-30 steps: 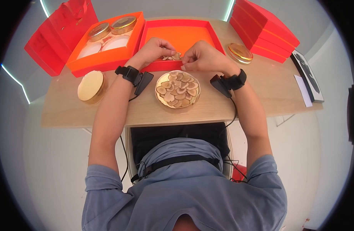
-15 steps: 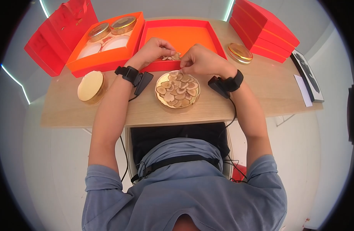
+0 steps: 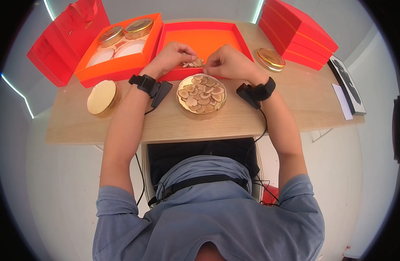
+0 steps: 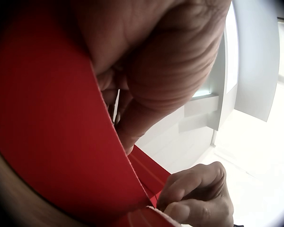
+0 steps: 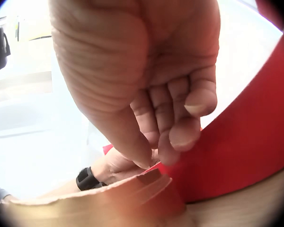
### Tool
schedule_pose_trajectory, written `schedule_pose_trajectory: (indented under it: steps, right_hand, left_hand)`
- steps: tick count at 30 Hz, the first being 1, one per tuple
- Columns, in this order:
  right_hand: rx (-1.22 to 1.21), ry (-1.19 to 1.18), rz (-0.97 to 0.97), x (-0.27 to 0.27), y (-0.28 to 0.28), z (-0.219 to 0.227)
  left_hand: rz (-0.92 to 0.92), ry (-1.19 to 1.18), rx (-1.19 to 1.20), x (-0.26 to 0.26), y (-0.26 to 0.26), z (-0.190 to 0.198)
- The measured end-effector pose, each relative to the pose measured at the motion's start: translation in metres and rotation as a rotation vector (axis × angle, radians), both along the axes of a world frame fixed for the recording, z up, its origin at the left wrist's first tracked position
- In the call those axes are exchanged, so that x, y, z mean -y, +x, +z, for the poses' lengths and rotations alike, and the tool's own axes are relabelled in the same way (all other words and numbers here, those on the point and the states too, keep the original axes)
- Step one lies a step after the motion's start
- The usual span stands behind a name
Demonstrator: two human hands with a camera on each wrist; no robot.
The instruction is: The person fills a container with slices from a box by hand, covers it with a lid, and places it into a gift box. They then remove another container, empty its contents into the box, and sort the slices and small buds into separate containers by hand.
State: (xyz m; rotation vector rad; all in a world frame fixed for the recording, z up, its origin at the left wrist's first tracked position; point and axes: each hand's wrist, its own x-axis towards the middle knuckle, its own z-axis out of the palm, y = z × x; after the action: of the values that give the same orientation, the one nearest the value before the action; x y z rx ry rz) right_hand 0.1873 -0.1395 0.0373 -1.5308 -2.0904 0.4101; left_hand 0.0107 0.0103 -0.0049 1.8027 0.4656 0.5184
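Note:
A round gold-toned tub (image 3: pixel 201 116) stands on the table in front of me, topped with overlapping thin, pale dried slices (image 3: pixel 204 92) with brown edges. Beyond it, my left hand (image 3: pixel 174 57) reaches over the near wall of a red tray with an orange inside (image 3: pixel 204 39) and holds a small bunch of dried slices (image 3: pixel 193 64) at its fingertips. My right hand (image 3: pixel 230 63) hovers at the same wall, its fingertips close to that bunch. In the right wrist view its fingers (image 5: pixel 184 135) bend loosely, with a gap to the thumb and no slice visible.
An orange box (image 3: pixel 85 69) with gold-lidded tubs stands at the back left beside a red bag (image 3: pixel 69 41). A tub with a pale top (image 3: pixel 103 96) is left of my forearm. At right are a gold lid (image 3: pixel 271 60), stacked red boxes (image 3: pixel 298 37) and a white card (image 3: pixel 342 102).
My right hand has moved from the tub's far rim up to the slices at my left hand. The tub has shifted slightly away, showing more front wall. My left hand has barely moved.

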Motion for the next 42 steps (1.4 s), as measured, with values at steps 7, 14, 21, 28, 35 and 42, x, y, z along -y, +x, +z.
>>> schedule_pose_trajectory:
  steps: [7,14,21,28,35,42]
  right_hand:
    - [-0.114,0.205,-0.158,-0.034,0.014,-0.024]
    - [-0.523,-0.063,-0.142,-0.050,0.009,-0.034]
    - [-0.733,-0.151,-0.175,-0.042,0.011,-0.027]
    - [-0.758,-0.143,-0.138,-0.045,0.013,-0.029]
    - [-0.613,-0.068,-0.211,-0.039,0.009,-0.026]
    - [-0.512,-0.113,-0.123,-0.011,0.008,0.003]
  left_hand:
    - [-0.022,-0.035,0.067,-0.002,0.000,-0.001]
    - [-0.018,-0.048,0.101,-0.005,-0.001,-0.001]
    - [-0.035,-0.062,0.092,-0.009,-0.001,-0.004]
    - [-0.066,-0.132,0.092,-0.004,-0.001,0.001]
    - [-0.082,-0.166,0.066,-0.007,0.000,-0.001]
    - [-0.032,-0.135,0.027,-0.003,-0.002,0.000]
